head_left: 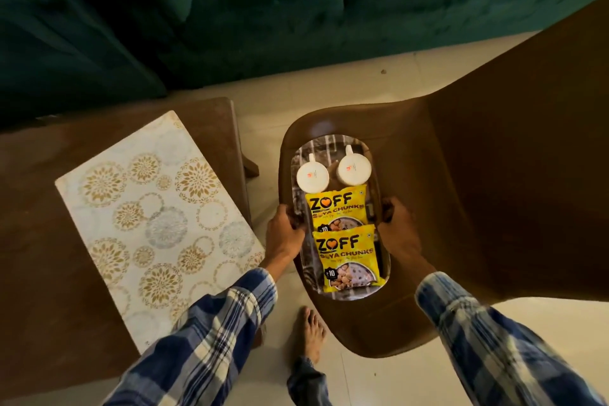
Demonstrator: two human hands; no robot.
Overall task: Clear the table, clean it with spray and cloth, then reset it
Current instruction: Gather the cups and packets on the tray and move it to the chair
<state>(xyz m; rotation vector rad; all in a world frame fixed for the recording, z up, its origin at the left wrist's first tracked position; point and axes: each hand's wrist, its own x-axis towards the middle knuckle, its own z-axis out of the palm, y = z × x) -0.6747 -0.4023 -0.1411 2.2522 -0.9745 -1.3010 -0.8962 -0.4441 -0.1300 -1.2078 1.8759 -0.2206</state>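
An oval patterned tray [329,145] rests on the seat of a brown plastic chair [494,191]. It carries two white cups [312,177] [354,169] turned upside down at its far end and two yellow soya chunk packets [336,208] [346,257] nearer to me. My left hand [284,234] grips the tray's left rim and my right hand [398,231] grips its right rim. To the left stands the brown table [36,224] with a white and gold floral mat [158,224] lying on it at an angle.
A dark green sofa [230,10] runs along the far side. Pale floor tiles [379,382] lie between table and chair. My bare foot [308,333] stands by the chair's front edge.
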